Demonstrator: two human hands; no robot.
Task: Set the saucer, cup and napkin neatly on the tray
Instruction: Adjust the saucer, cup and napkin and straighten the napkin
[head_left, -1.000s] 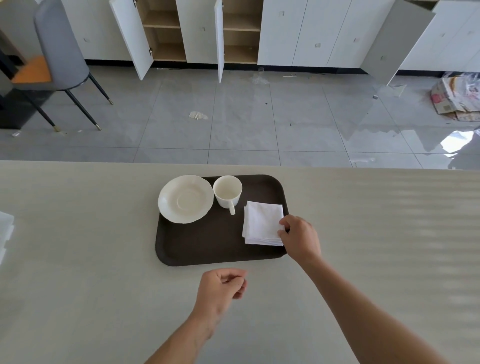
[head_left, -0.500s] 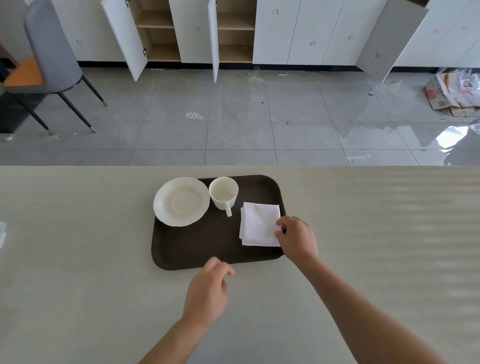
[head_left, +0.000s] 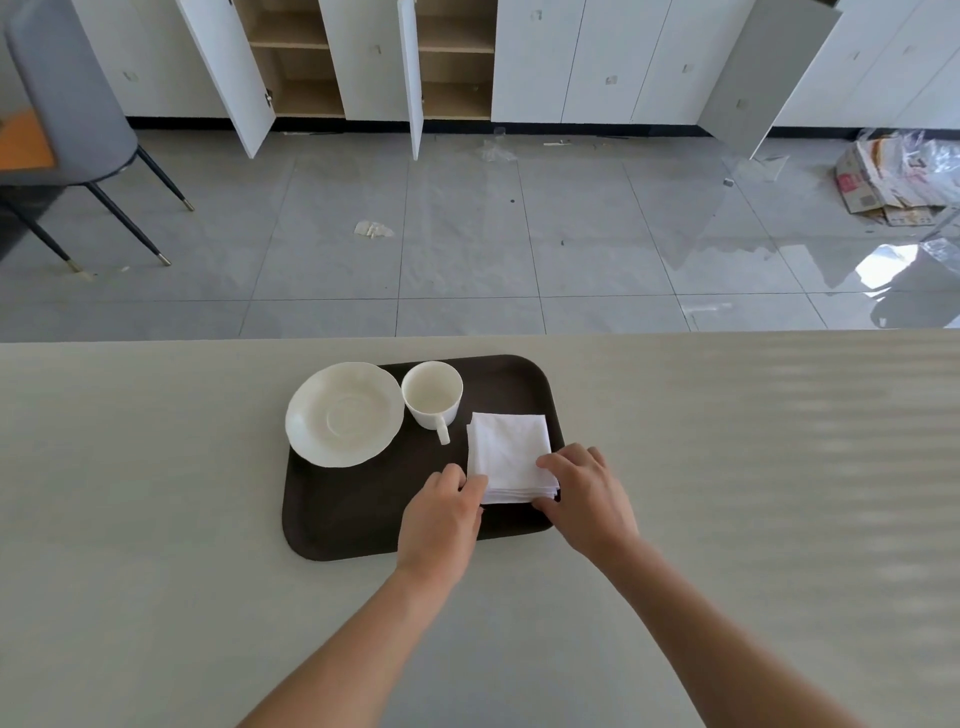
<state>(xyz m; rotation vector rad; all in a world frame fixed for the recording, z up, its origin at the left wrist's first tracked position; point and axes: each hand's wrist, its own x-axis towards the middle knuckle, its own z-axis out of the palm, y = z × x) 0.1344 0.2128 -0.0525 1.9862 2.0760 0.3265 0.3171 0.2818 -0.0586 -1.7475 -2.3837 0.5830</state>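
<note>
A dark brown tray lies on the pale table. A white saucer rests on its far left corner, overhanging the rim a little. A white cup stands upright beside the saucer, its handle pointing toward me. A folded white napkin lies on the tray's right side. My left hand touches the napkin's near left corner with its fingertips. My right hand pinches the napkin's near right corner, fingers on top and thumb under the stack's edge.
The pale table spreads wide on both sides of the tray. Beyond its far edge is a grey tiled floor with a grey chair at the left, open white cabinets at the back and flattened cardboard at the right.
My left hand has moved forward from the table in front of the tray onto the tray and reached the napkin's left corner. My right hand has stayed at the napkin's right corner.
</note>
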